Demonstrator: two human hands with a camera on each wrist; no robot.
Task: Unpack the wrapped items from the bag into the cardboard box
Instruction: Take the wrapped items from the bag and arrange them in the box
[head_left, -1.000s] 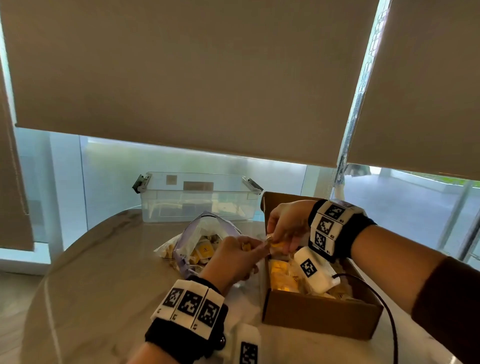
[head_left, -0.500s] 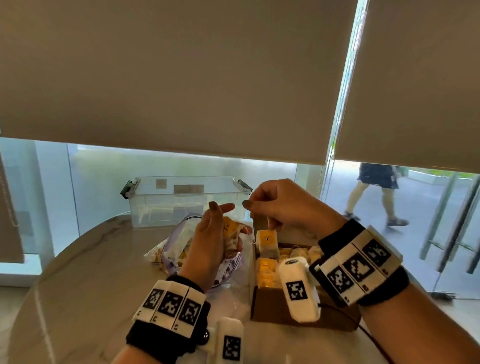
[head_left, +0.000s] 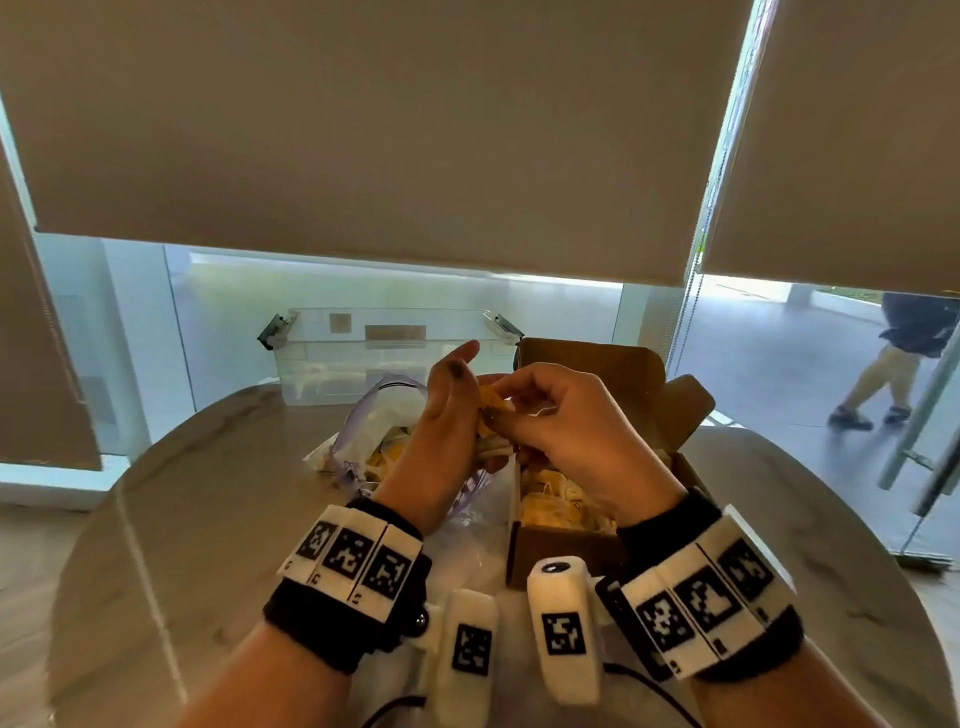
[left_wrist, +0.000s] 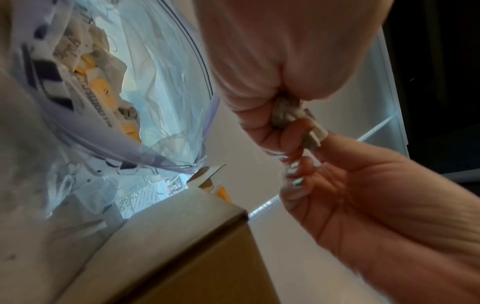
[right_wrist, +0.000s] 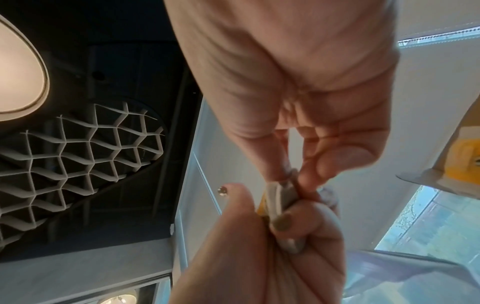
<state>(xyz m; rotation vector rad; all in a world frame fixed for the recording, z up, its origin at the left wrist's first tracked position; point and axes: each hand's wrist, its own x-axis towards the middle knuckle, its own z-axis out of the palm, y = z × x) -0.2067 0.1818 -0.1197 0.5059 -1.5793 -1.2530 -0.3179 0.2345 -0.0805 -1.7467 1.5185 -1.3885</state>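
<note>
1. So, head view first: both hands are up above the desk (head_left: 171, 499), meeting over the gap between the bag and the box. The left hand (head_left: 447, 415) has its fingers wrapped around a small wrapped item (head_left: 491, 402), yellow and white, with the index finger sticking up straight. The right hand (head_left: 561, 415) pinches the top of the same item with its fingertips. The clear zip bag (head_left: 379, 415) with purple trim lies just left of the hands, more yellow wrapped items inside. The cardboard box (head_left: 566, 545) sits right beside it, flap up at the back, and holds several yellow packets already. A clear plastic tub (head_left: 332, 358) with latches stands farther back by the window. Someone is walking past outside, only legs (head_left: 878, 379) showing.

2. Left wrist view: the left hand (left_wrist: 259, 72) is closed around the wrapped item (left_wrist: 291, 115), which looks grey-white here, and the right hand (left_wrist: 363, 195) comes in from the lower right with its fingertips on the sticking-out end. The bag (left_wrist: 161, 67) mouth gapes open on the left, yellow and white packets visible inside. A corner of the box (left_wrist: 182, 236) fills the bottom.

3. Right wrist view: the right hand (right_wrist: 298, 92) pinches the item (right_wrist: 278, 197) between thumb and fingers from above; the left hand (right_wrist: 272, 246) grips it from below, thumb over it. A box flap (right_wrist: 441, 181) edge pokes in at the right.
</note>
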